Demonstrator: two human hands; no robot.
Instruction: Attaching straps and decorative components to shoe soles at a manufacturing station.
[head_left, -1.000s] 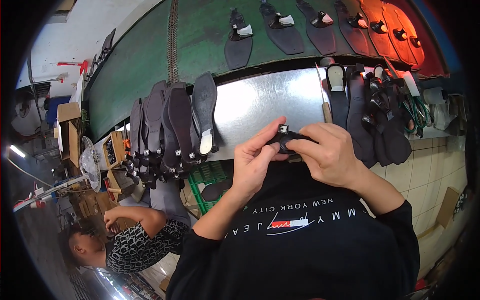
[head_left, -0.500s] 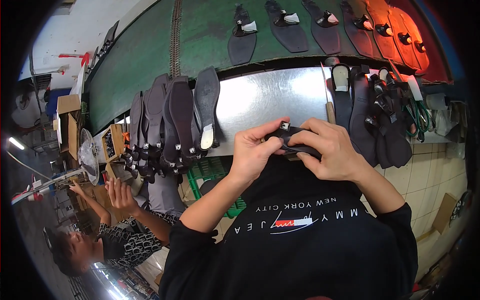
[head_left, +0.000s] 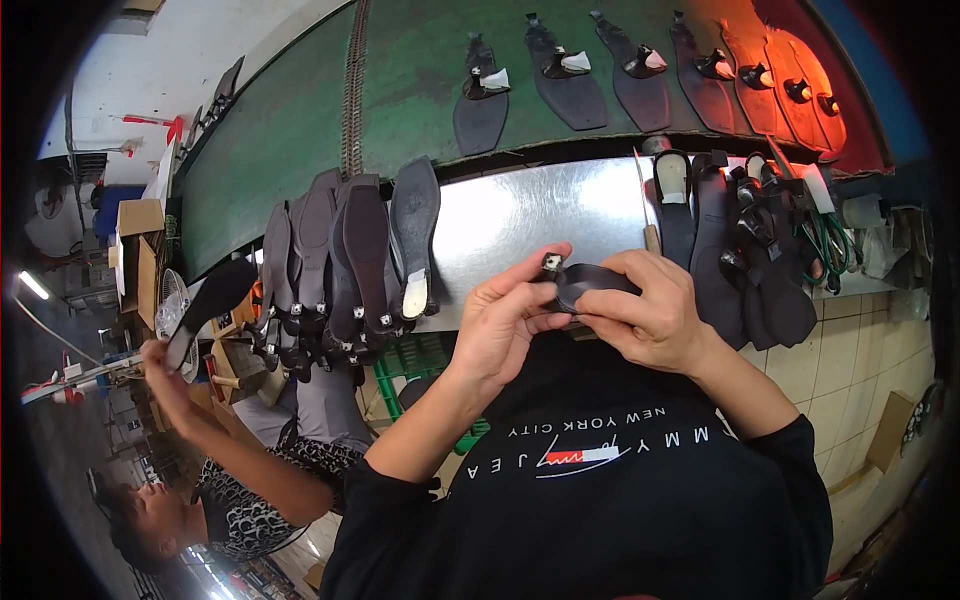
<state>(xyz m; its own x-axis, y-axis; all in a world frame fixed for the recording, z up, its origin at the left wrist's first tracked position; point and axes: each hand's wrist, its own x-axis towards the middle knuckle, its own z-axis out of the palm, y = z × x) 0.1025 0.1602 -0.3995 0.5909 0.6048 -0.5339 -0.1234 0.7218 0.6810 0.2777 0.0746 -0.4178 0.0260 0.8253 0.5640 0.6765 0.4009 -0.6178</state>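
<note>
Just past my chest, both hands hold a black heeled shoe sole (head_left: 597, 284), its middle curving between them. My left hand (head_left: 495, 325) pinches the heel end, where a small square tip (head_left: 552, 262) with a white face sticks up by the thumb and fingers. My right hand (head_left: 655, 308) is closed around the other end, fingers on top and thumb beneath; part of the sole is hidden under it. Beyond the hands lies a shiny metal worktop (head_left: 540, 205). A pointed tool with a wooden handle (head_left: 652, 238) rests to the right of it.
Dark soles (head_left: 362, 235) with heels stand in a cluster at left; more soles and straps (head_left: 735, 260) lie at right. A green conveyor belt (head_left: 425, 110) carries a row of soles, some lit orange. A co-worker (head_left: 240, 470) at left holds up a dark sole (head_left: 215, 300). A green crate (head_left: 395, 375) sits below.
My left fingers have shifted around the heel, and the sole is turned so more of its curved middle shows. The co-worker's arm has risen with a dark sole. The whole view has tilted slightly.
</note>
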